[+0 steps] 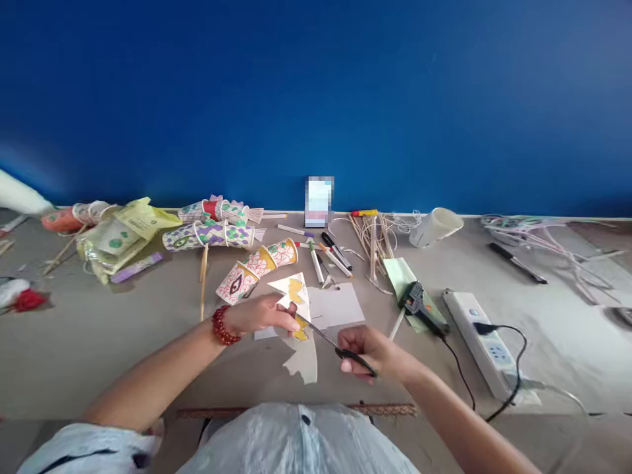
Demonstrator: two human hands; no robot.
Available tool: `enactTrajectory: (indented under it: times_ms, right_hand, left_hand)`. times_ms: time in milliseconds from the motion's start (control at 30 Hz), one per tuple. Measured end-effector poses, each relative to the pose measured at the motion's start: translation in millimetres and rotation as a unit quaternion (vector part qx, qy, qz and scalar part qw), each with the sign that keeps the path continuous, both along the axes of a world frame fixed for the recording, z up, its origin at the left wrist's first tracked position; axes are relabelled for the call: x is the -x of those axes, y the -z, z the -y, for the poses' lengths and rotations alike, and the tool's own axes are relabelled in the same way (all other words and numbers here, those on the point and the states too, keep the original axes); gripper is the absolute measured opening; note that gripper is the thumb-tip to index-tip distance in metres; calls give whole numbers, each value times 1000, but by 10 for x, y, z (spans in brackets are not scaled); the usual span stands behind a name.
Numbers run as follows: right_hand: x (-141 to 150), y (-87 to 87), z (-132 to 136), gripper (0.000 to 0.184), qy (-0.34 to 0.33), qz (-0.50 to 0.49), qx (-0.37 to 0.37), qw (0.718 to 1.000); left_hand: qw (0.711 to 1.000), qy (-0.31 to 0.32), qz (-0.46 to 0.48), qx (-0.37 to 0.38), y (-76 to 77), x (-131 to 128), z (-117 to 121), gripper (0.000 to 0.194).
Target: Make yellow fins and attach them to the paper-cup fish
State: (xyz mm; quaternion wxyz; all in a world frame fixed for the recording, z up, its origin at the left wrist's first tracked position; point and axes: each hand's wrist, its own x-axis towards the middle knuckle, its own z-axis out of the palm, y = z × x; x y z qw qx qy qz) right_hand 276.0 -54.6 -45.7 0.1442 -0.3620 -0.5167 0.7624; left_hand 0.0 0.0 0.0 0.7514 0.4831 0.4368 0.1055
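Note:
My left hand (269,315), with a red bead bracelet at the wrist, pinches a piece of white paper (302,289) coloured with yellow patches. My right hand (363,352) is closed round the black handles of a pair of scissors (323,336). The blades point up and left and meet the paper beside my left fingers. Whether they are apart cannot be made out. Just beyond my left hand lies a curved string of paper cups (257,266) drawn with red, yellow and green scales and an eye. A white sheet (338,306) rests on the table between and beyond my hands.
Several markers (316,263) lie ahead, before a phone (319,203) propped against the blue wall. To the right are thin sticks (372,240), a paper cup (435,227), a glue gun (419,306) and a power strip (478,342) with cords. Decorated cup fish (212,236) and a yellow packet (133,237) lie left.

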Motion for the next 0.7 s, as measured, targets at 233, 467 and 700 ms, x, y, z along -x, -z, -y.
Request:
enactTrajectory:
  times_ms: [233,467,700]
  right_hand:
    - [-4,47,-22,54,6,23,-17,1000]
    - [-115,191,-40,53,23,90,-58,994]
    - [-149,123,-33,48,147,55,-93,983]
  left_hand:
    - [999,24,23,-19,104,-115,-45,17]
    - [998,19,-44,-51,218,-216,-94,16]
    - [992,-18,-25,-123,298,-226,9,17]
